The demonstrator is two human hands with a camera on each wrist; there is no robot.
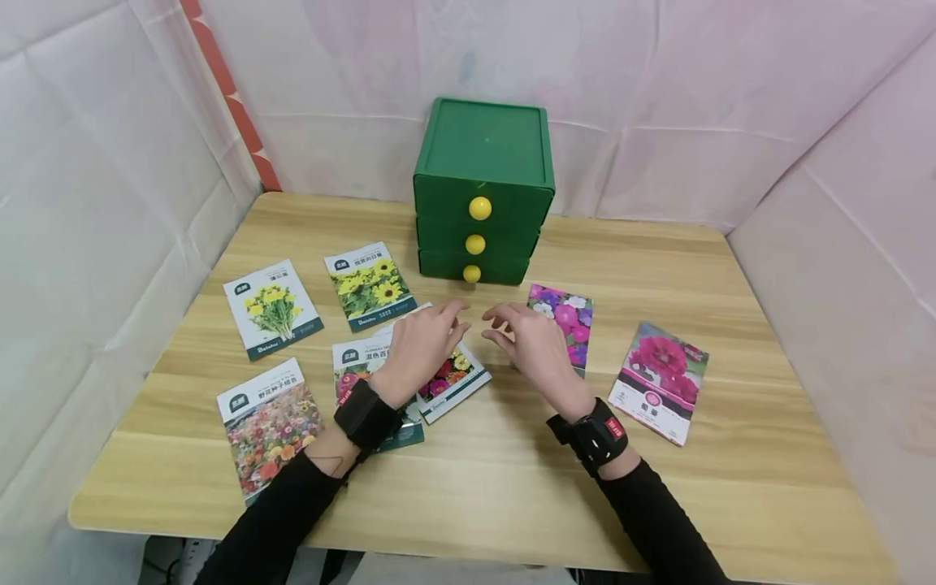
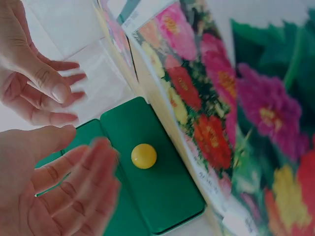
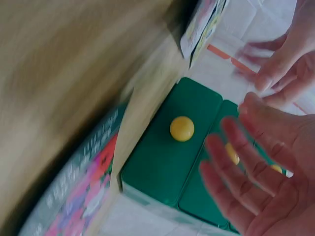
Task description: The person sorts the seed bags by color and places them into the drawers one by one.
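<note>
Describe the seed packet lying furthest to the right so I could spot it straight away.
Start at the green drawer box at the back of the wooden table, then look down and right past the right hand. The seed packet there lies alone, showing one big magenta bloom.

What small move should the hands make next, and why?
Probably the right hand reaches for the lowest yellow round knob of the green plastic drawer chest: all three drawers are closed, both hands hover empty, and seed packets lie around.
</note>
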